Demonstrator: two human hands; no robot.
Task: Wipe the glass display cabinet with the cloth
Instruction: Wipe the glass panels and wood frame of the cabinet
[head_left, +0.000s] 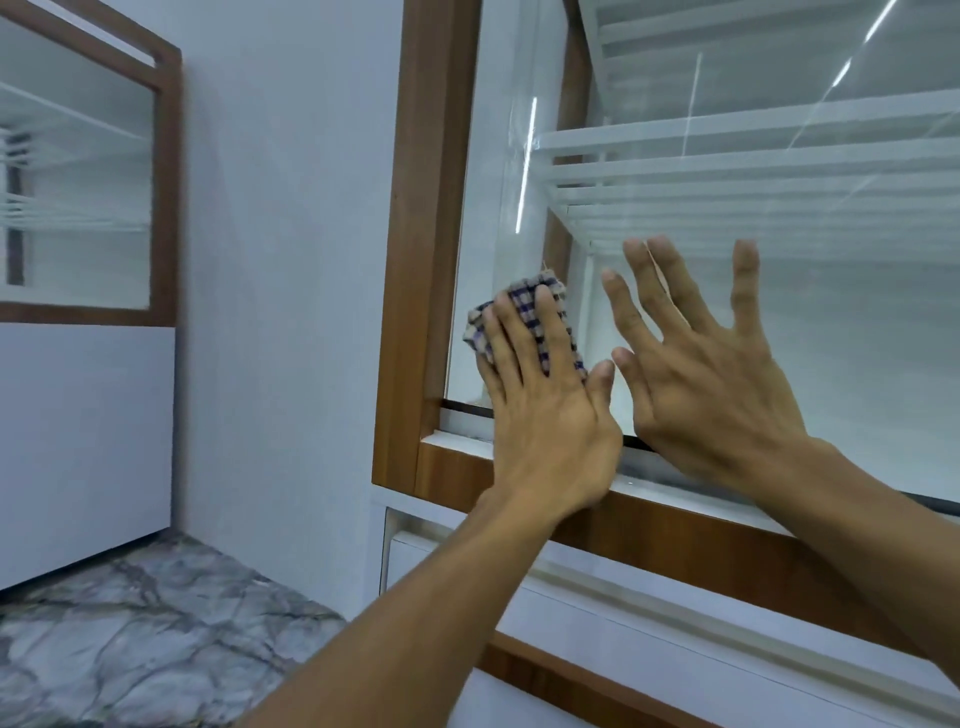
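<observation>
The glass display cabinet (831, 332) fills the right side, its pane set in a brown wooden frame (415, 249) with white shelves behind the glass. My left hand (545, 415) presses a blue-and-beige checked cloth (530, 306) flat against the pane's lower left corner, fingers spread over it. Just to the right, my right hand (711, 374) lies open with its fingers fanned on the glass, holding nothing. Most of the cloth is hidden under my left hand.
A white wall (280, 312) separates this cabinet from a second wood-framed glass cabinet (78, 197) at the far left. Below lies a grey marble-patterned floor (145, 639). White drawer fronts (649, 639) sit under the wooden sill.
</observation>
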